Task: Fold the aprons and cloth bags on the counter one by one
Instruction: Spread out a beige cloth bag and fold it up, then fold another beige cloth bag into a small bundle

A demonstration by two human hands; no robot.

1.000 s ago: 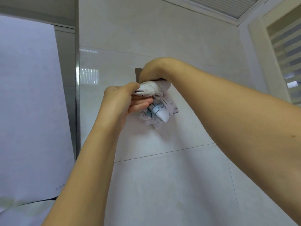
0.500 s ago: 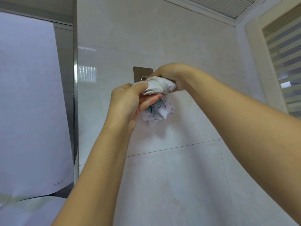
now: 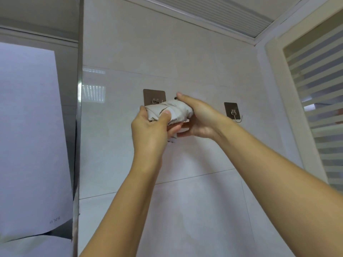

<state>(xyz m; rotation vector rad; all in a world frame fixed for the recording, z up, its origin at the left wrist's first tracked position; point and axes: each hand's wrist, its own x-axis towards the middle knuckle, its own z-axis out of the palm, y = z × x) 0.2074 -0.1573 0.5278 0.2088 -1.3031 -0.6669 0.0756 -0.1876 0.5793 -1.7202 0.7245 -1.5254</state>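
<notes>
A small bundle of beige-white cloth, folded tight, is held up against the tiled wall just below the left adhesive hook. My left hand grips the bundle's left end, thumb pressed on its front. My right hand wraps round its right end from above and behind. A scrap of printed fabric peeks out under my left palm. The counter is out of view.
A second adhesive hook hangs bare on the wall to the right. A metal-edged cabinet side with a white sheet of paper stands at left. A frosted striped door is at right.
The loose printed part that hung below my hands is now tucked in, and the bundle is tighter. My right hand slid to the bundle's right end, uncovering the left hook and second hook.
</notes>
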